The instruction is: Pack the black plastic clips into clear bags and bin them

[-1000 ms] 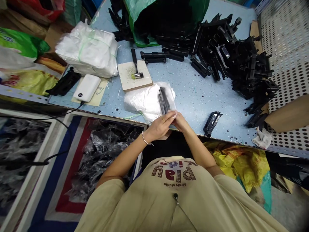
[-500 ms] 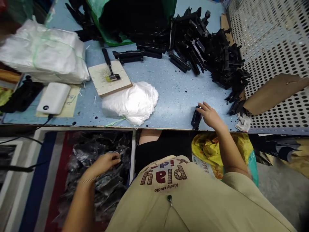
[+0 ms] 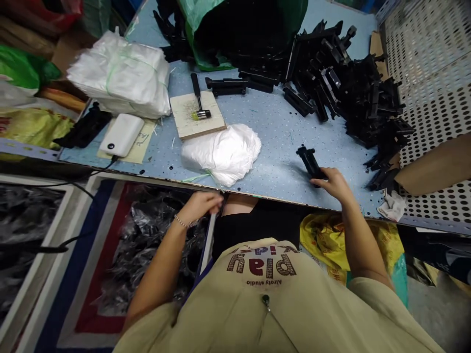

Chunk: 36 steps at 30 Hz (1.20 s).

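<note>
Head: held part (image 3: 307,160) near table edge (image 3: 279,198).

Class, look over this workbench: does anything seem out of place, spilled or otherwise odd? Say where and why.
Nothing looks plainly damaged. A crumpled white scrap lies at the blue table's front right edge, like litter, and small black bits are strewn across the tabletop, as if dropped.
</note>
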Motion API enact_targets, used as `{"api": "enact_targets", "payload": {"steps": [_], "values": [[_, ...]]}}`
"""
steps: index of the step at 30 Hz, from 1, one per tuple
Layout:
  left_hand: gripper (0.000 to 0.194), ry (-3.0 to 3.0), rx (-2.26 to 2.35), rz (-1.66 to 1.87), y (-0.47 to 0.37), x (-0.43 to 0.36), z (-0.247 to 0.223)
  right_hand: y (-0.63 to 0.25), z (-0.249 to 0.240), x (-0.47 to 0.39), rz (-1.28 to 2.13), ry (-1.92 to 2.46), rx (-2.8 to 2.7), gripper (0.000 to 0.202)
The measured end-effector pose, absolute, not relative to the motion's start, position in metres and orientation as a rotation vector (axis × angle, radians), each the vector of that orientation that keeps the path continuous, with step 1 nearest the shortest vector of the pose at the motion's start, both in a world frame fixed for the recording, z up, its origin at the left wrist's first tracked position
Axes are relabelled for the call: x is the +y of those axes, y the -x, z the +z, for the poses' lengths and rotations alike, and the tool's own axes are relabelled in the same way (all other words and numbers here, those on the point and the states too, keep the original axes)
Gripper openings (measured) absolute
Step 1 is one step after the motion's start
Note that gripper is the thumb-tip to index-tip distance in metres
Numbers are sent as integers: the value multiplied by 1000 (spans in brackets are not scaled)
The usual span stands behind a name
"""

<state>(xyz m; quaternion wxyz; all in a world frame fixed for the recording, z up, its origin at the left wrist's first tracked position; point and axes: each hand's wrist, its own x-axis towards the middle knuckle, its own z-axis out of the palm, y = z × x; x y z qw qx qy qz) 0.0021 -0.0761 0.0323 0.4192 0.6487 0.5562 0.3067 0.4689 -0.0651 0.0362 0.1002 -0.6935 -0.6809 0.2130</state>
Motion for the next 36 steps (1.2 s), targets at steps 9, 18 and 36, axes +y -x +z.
{"api": "enact_targets", "payload": {"steps": [9, 18, 36], "values": [[12, -1850, 1820, 690, -46, 45, 6, -317, 32, -25, 1546, 1322, -1006, 45], [16, -1353, 1572, 876, -17, 41, 11, -220, 47, 26, 1905, 862, -491, 30], [54, -2125, 1629, 990, 27, 11, 10, -235, 33, -20, 2335, 741, -443, 25]]}}
